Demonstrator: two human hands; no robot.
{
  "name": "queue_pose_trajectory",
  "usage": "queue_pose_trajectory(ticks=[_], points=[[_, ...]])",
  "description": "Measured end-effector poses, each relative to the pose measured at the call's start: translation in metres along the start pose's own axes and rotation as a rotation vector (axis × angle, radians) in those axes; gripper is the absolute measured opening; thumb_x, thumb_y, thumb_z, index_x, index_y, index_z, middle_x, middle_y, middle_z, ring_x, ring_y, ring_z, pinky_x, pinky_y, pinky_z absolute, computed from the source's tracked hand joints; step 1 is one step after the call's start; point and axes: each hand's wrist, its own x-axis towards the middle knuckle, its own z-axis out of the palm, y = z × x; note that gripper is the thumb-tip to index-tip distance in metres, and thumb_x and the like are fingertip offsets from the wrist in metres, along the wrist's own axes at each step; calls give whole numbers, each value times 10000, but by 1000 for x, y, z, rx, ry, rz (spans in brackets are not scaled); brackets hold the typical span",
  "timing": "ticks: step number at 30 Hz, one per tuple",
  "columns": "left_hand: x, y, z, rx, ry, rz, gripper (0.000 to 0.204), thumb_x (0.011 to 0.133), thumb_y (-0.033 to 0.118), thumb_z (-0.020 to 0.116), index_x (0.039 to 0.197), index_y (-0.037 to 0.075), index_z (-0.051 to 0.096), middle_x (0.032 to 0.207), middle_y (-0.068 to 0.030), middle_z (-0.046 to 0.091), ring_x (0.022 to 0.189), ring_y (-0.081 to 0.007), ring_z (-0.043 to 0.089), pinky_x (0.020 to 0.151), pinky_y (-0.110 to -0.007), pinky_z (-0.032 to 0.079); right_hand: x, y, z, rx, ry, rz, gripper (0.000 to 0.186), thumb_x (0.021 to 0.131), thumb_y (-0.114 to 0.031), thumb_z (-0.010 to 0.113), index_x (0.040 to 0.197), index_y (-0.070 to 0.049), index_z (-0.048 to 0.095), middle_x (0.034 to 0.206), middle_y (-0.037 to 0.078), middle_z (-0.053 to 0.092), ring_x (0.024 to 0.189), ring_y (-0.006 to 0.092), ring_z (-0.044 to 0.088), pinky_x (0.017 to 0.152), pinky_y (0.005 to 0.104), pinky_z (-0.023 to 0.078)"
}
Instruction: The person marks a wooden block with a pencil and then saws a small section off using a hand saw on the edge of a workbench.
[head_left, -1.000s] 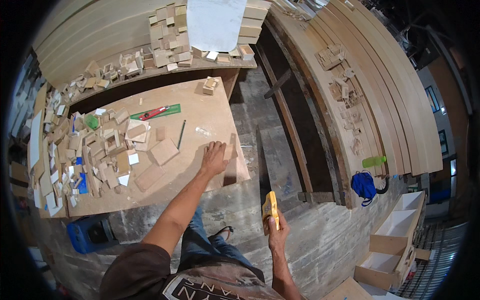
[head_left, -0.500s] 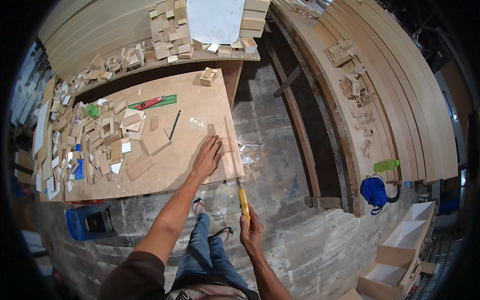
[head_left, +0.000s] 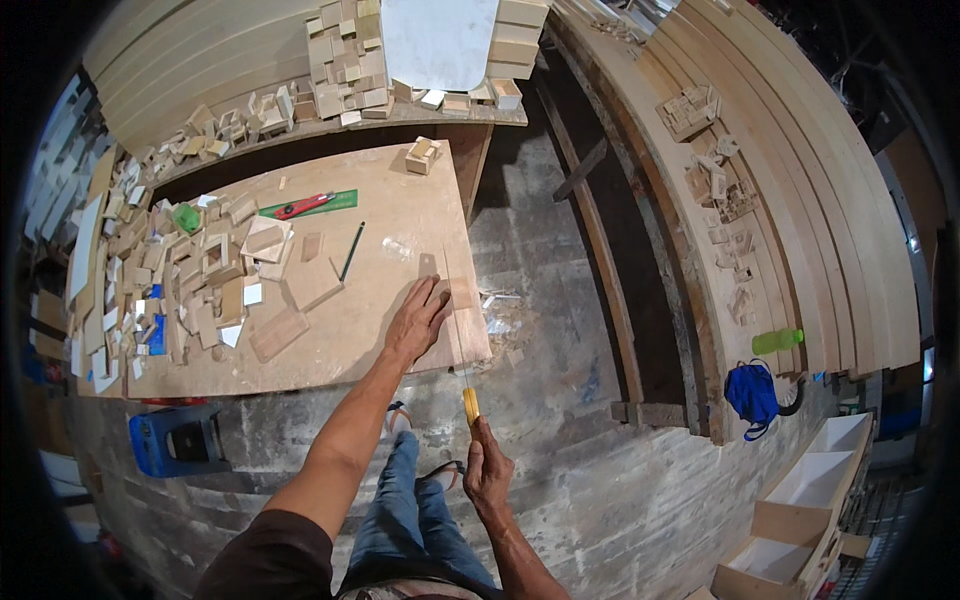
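My right hand grips the yellow handle of a handsaw below the front edge of the wooden worktable. Its thin blade runs forward over the table's right side, close beside the fingers of my left hand. That hand lies palm down, fingers stretched, against a small wood piece near the right edge. Whatever is under the palm is hidden. I cannot tell whether the blade's teeth touch the wood. A dark pencil lies to the left of my left hand.
Wood offcuts heap on the table's left. A red cutter rests on a green ruler; a small wooden box stands at the far corner. A blue stool is below. Long boards lie to the right, near a blue bag.
The saw and my right hand have shifted left, bringing the blade nearer to my left hand's fingers. My left hand stays in about the same place on the table.
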Motion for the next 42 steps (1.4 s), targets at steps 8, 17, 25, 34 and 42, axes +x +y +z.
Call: queue_pose_trajectory(ticks=[8, 17, 25, 34, 42], points=[[0, -2, 1, 22, 6, 5, 307, 915, 93, 692, 1212, 17, 673, 1414, -218, 551, 1352, -402, 494, 1117, -446, 455, -15, 14, -7, 3, 12, -19, 442, 1000, -23, 548, 1441, 0, 563, 1235, 263, 701, 1068, 291, 742, 832, 317, 576], [1, 0, -3, -27, -4, -12, 315, 891, 76, 700, 1193, -7, 664, 1402, -251, 560, 1335, -441, 497, 1118, -468, 443, -19, 13, -9, -50, 95, -101, 400, 1019, -56, 554, 1413, 4, 594, 934, 163, 755, 661, 132, 656, 616, 288, 517], [1, 2, -2, 8, -2, 1, 318, 883, 56, 699, 1192, -10, 658, 1392, -241, 555, 1315, -426, 506, 1108, -459, 448, -30, 27, -14, -19, 115, -77, 406, 987, -21, 565, 1389, -2, 623, 1039, 219, 766, 753, 172, 738, 662, 297, 558], [4, 4, -5, -9, -26, 7, 294, 919, 76, 675, 1202, -2, 657, 1386, -209, 556, 1324, -386, 500, 1091, -436, 472, 6, 22, 4, 37, 87, -31, 389, 1019, -51, 549, 1398, 10, 612, 992, 181, 770, 643, 82, 619, 611, 245, 501], [8, 6, -10, -15, -23, 17, 283, 924, 83, 673, 1193, 0, 663, 1377, -205, 561, 1313, -394, 506, 1075, -439, 480, 40, -12, 12, -14, 79, -8, 401, 995, -19, 563, 1393, -11, 612, 960, 225, 749, 664, 148, 697, 608, 284, 534]])
